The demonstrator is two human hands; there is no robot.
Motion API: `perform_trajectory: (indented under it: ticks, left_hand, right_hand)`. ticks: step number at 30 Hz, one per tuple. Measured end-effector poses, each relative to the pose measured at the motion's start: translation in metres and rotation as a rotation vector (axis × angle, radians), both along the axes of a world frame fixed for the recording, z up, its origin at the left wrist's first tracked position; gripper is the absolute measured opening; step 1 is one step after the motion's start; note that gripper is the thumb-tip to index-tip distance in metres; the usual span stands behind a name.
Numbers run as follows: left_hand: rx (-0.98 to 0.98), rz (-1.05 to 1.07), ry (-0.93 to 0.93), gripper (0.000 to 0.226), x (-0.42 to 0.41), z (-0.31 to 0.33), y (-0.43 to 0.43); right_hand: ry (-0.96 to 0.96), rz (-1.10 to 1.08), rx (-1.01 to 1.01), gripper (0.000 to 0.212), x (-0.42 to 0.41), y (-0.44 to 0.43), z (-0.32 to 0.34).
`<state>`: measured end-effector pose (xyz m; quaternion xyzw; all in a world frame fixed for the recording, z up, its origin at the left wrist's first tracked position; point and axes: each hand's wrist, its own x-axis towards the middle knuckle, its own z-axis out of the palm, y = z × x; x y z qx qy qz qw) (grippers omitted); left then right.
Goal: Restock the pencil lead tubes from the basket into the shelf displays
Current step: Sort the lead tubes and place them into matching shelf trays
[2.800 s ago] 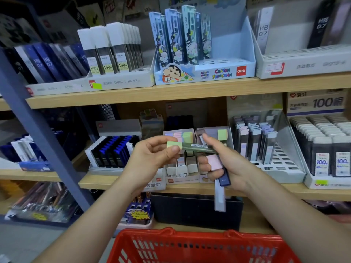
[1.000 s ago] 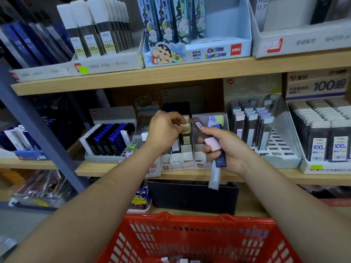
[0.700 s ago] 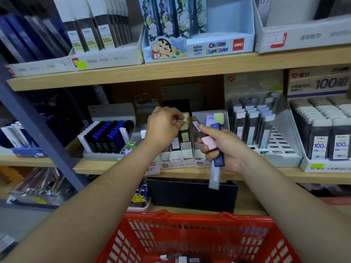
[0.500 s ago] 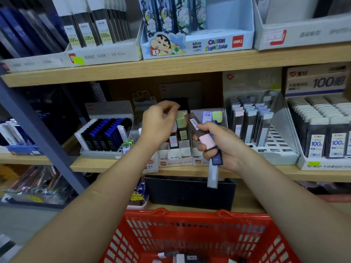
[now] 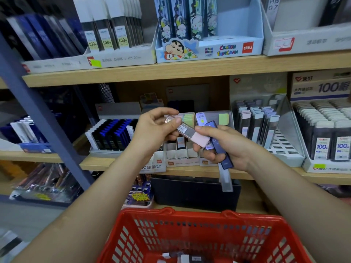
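Observation:
My left hand pinches the far end of a pink-capped lead tube, while my right hand still grips its pink cap. My right hand also holds a dark blue tube and a grey translucent tube that hangs down. Both hands hover in front of the small display with green-capped tubes on the middle shelf. The red basket sits below, a few tubes showing at its bottom.
The middle shelf also carries a tray of black and blue tubes, a slotted grey display and a 100-count box. More boxes line the upper shelf. A blue-grey upright slants at left.
My left hand set the green-capped tube into the small display, drew back empty, then came over and pinched the pink-capped tube held by my right hand.

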<state>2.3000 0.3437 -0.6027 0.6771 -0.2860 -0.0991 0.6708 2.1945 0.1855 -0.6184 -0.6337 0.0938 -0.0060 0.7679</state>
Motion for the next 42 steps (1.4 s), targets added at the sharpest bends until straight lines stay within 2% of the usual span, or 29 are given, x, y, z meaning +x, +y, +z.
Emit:
perform_trajectory:
  ticks: [3,4,7,8,9,10,11,13,15,17,22,24,29,31,36,42]
  left_hand:
    - [0.125,0.009,-0.139,0.016,-0.002,-0.001,0.007]
    - [0.246,0.020,-0.292,0.019,-0.003,-0.002,0.010]
    - [0.655,0.040,-0.944,0.041,-0.006,-0.003,0.018]
    - [0.692,0.045,-1.088,0.041,-0.008,-0.004,0.019]
    - [0.686,0.051,-1.152,0.037,-0.011,-0.005,0.019]
    - [0.654,0.062,-1.141,0.030,-0.015,-0.005,0.019]
    - [0.605,0.074,-1.039,0.024,-0.019,-0.005,0.019]
    - [0.473,0.077,-0.609,0.018,-0.023,-0.005,0.018]
    - [0.272,0.015,-0.193,0.019,-0.024,-0.005,0.017]
    - [0.127,-0.022,-0.022,0.030,-0.025,-0.007,0.019]
    - [0.032,-0.030,0.019,0.063,-0.025,-0.009,0.015]
    - [0.028,-0.046,0.028,0.067,-0.024,-0.009,0.015]
    - [0.044,-0.019,-0.003,0.041,-0.022,-0.009,0.016]
    - [0.012,0.004,0.005,0.035,-0.017,-0.008,0.018]
    - [-0.051,0.112,-0.050,0.028,-0.001,-0.004,0.027]
    - [0.002,0.279,-0.238,0.033,0.020,-0.003,0.038]
  right_hand:
    - [-0.017,-0.020,-0.003,0.019,0.000,0.003,0.003]
    - [-0.014,-0.037,-0.009,0.018,0.001,0.005,0.004]
    - [-0.003,-0.062,-0.032,0.014,0.001,0.008,0.007]
    - [-0.004,-0.061,-0.029,0.014,0.001,0.009,0.007]
    - [-0.009,-0.060,-0.007,0.017,0.001,0.010,0.008]
    - [-0.016,-0.063,0.039,0.022,0.001,0.011,0.009]
    - [-0.024,-0.073,0.102,0.027,0.001,0.010,0.009]
    - [-0.043,-0.090,0.168,0.033,-0.001,0.008,0.010]
    - [-0.049,-0.084,0.046,0.028,-0.003,0.007,0.007]
    - [-0.023,-0.055,-0.100,0.019,-0.003,0.009,0.001]
    - [0.009,0.022,-0.189,0.018,-0.002,0.016,0.000]
    - [0.003,0.028,-0.204,0.017,-0.001,0.017,0.001]
    - [0.042,0.047,-0.279,0.017,0.000,0.016,-0.004]
    - [0.073,0.047,-0.249,0.015,0.000,0.016,-0.004]
    - [0.101,-0.103,0.077,0.030,0.001,0.005,-0.002]
    - [0.051,-0.182,0.039,0.018,0.000,-0.006,-0.006]
